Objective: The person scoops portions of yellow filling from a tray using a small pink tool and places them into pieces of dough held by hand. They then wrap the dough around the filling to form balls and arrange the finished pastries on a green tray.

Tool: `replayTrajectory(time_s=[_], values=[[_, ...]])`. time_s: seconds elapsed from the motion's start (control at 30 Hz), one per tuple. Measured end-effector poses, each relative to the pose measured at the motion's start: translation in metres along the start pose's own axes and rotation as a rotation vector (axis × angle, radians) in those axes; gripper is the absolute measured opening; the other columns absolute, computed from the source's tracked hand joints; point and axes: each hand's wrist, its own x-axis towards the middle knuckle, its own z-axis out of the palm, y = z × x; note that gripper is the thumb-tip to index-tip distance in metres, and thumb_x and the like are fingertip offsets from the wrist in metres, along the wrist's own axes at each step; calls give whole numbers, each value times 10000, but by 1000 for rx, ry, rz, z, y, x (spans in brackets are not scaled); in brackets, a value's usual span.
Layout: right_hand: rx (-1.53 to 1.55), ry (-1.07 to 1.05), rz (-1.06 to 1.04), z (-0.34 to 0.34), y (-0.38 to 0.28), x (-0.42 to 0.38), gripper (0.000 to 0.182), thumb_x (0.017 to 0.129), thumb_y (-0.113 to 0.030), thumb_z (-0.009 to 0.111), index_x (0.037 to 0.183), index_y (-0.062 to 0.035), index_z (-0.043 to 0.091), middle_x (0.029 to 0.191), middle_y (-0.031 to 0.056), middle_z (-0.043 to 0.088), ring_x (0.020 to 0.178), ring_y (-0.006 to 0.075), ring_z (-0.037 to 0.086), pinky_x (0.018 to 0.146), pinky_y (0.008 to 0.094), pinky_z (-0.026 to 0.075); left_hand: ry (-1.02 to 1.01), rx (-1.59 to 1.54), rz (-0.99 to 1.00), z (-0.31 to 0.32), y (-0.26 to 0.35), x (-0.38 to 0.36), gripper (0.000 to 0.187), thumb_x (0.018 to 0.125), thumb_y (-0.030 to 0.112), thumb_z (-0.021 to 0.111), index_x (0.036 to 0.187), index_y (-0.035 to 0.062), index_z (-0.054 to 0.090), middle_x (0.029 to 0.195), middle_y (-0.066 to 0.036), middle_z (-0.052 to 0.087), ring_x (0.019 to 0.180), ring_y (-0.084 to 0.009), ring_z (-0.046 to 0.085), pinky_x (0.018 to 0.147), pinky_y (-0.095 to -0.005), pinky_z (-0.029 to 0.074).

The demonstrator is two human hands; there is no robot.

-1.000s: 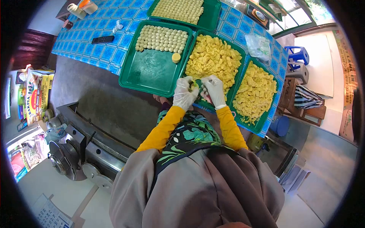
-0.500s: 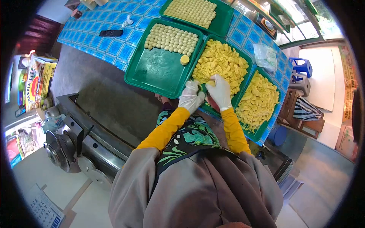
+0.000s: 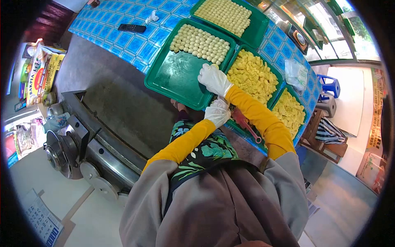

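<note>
My right hand [image 3: 214, 79], in a clear-white glove, reaches over the green tray [image 3: 168, 84] just below the rows of small pale dough balls [image 3: 200, 42]. Its fingers are curled downward, hiding whatever they hold. A sliver of a round yellow piece [image 3: 215, 66] shows at its knuckles. Close to my body, my gloved left hand [image 3: 217, 112] is closed at the tray's near corner, its contents hidden. Beside it lies a red-pink handled tool [image 3: 243, 122], its head partly covered. Yellow crumbly dough [image 3: 252, 76] fills the tray under my right forearm.
Another tray of yellow dough [image 3: 289, 111] stands at the right, and a tray of pale balls [image 3: 224, 16] at the back. A plastic bag [image 3: 296, 74], a remote control [image 3: 131, 28] and crumpled tissue [image 3: 152, 17] lie on the blue tablecloth [image 3: 103, 39]. Metal machinery [image 3: 103, 154] stands at left.
My right hand has moved from the dough tray up and left onto the ball tray, over the round yellow piece. My left hand stays low, and the red-pink tool is now more exposed.
</note>
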Motion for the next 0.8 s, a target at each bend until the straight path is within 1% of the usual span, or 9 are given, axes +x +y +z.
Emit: replayTrajectory(time_s=[0.1,0.13,0.23,0.27,0.33,0.5,0.63,0.7,0.8], values=[[198,70,-11,-17,11,-13,101,718,-130,674,814,-100,677,839,61,635,886,272,593,727,406,515,-51,18,32,-7,0,-2,496,868,333,612,1270,49,557,1132,-219,621,1017,-388,657,847,-471,551],[376,241,67,-32,14,-26,139,739,-114,674,877,-100,684,840,88,634,862,304,595,753,425,509,85,-55,111,-10,0,-4,482,860,292,636,1256,31,551,1129,-220,602,1028,-393,640,850,-464,545],[435,588,502,-63,17,-97,222,791,-138,705,1008,-94,705,913,122,676,918,336,620,792,427,507,178,-223,157,-6,0,-4,498,858,219,684,1275,-1,527,1188,-246,538,1095,-405,586,888,-445,515],[420,640,662,-59,18,-125,236,803,-146,717,1031,-86,712,936,131,689,940,341,628,804,424,508,357,-242,230,11,-6,8,493,855,226,697,1284,41,540,1156,-228,546,1054,-399,595,847,-464,512],[517,614,957,-49,4,-176,230,814,-153,723,1030,-75,722,935,152,701,921,355,640,823,415,514,498,-329,309,13,1,21,471,840,179,731,1265,90,548,1087,-191,544,956,-383,595,764,-465,499],[539,532,1026,-27,-59,-223,137,828,-173,678,875,-46,695,839,147,674,832,362,629,750,439,503,342,1,253,6,18,47,371,887,196,668,1163,23,490,1152,-221,544,1025,-409,601,829,-460,542],[363,317,941,-5,-86,-229,176,833,-219,644,762,-58,641,760,128,631,758,351,601,679,458,473,316,314,336,14,15,52,319,908,155,606,1150,-31,512,1094,-210,587,969,-345,653,720,-408,570],[246,259,939,-3,-93,-229,153,826,-227,652,801,-76,649,766,122,634,739,340,597,672,456,473,304,437,391,15,19,53,276,917,127,566,1133,-41,533,1039,-189,621,909,-312,681,638,-383,575],[143,34,941,-18,-99,-229,204,810,-181,667,990,-87,676,837,139,657,817,331,624,694,441,490,165,425,172,12,27,49,203,873,128,582,1028,-4,574,877,-146,644,874,-315,686,630,-364,573]])
